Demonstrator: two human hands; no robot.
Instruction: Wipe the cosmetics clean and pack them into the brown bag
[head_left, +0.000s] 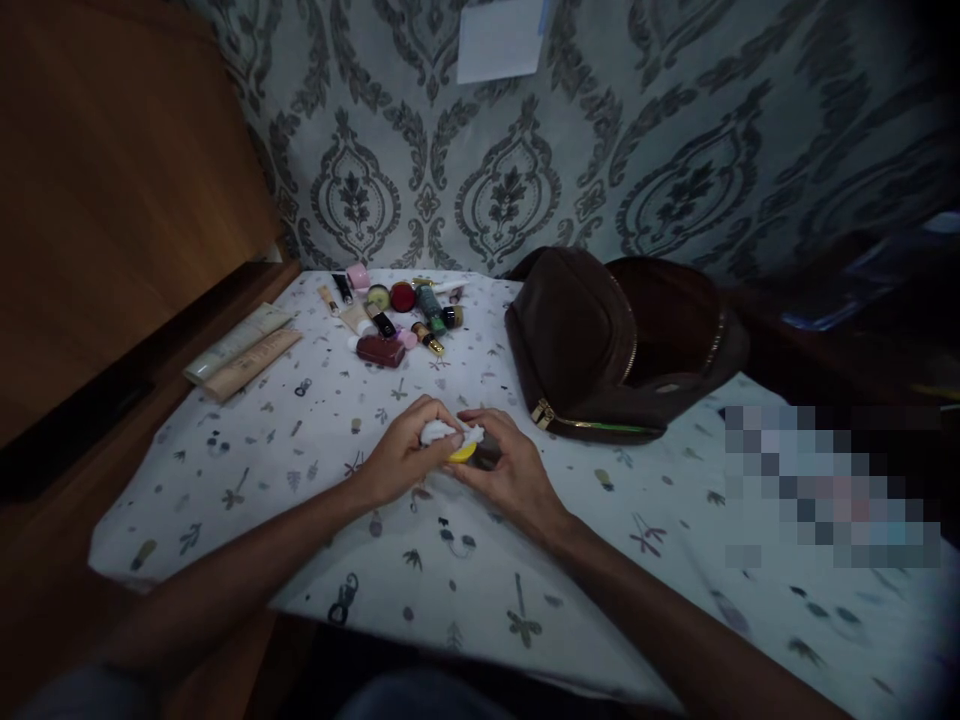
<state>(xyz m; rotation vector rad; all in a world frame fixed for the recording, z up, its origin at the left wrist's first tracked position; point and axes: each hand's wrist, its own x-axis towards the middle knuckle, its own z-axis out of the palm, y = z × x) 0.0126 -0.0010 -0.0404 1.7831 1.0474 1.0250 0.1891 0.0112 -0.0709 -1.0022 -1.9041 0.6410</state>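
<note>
Both hands meet over the middle of the patterned cloth (322,520). My left hand (401,448) is closed on a crumpled white tissue or wipe (433,432), pressed with the thumb against a small round container with a yellow edge (463,454). Curled around that container from the right is my right hand (517,472). The container's dark body is partly hidden by the fingers, so its exact kind cannot be made out. To the right of the hands stands a brown leather-like bag (570,330), its zipped top gaping open.
Small cosmetics lie grouped behind the hands, among them a dark red bottle (380,350), a red round jar (403,296) and a pink cap (358,276). Two long tubes (251,365) lie at the left by a wooden panel (127,150). Patterned wallpaper (506,190) rises behind.
</note>
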